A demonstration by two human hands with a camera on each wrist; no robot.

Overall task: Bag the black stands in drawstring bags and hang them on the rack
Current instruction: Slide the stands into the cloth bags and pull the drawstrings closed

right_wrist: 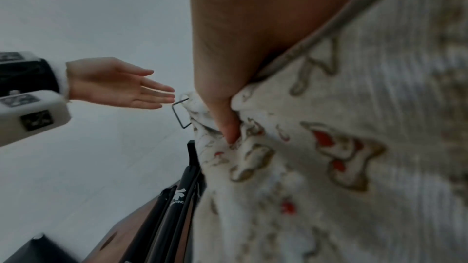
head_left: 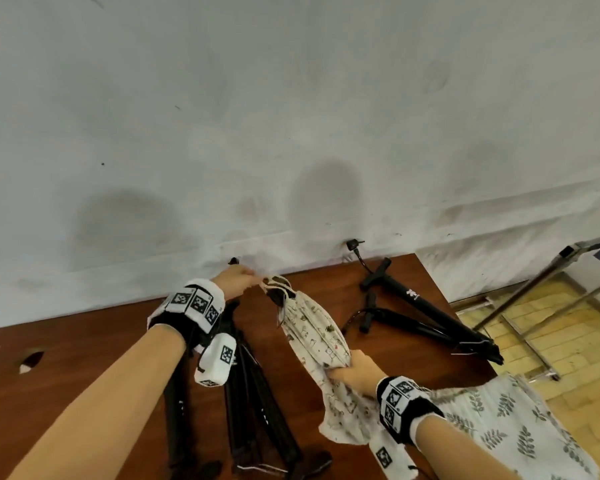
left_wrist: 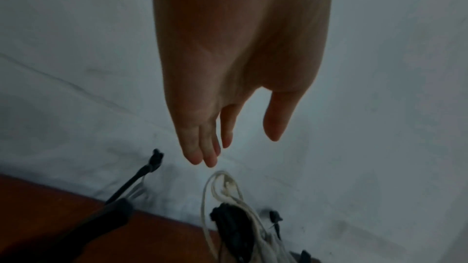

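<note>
A cream printed drawstring bag (head_left: 314,329) lies on the brown table (head_left: 84,344) with a black stand's head (left_wrist: 233,225) poking from its gathered mouth. My right hand (head_left: 350,370) grips the bag around its middle; its thumb (right_wrist: 225,125) presses into the cloth (right_wrist: 329,147). My left hand (head_left: 243,277) hovers open just beyond the bag's mouth, fingers (left_wrist: 202,147) straight, right above the loose cord loop (left_wrist: 220,187) and holding nothing. Several bare black stands (head_left: 246,393) lie under my left forearm. Two more stands (head_left: 426,313) lie at the table's right.
A second, leaf-printed bag (head_left: 499,420) hangs over the table's right front corner. A metal rack frame (head_left: 534,299) stands on the yellow floor to the right. A grey stained wall (head_left: 291,133) runs close behind the table. A cut-out hole (head_left: 30,358) marks the table's left end.
</note>
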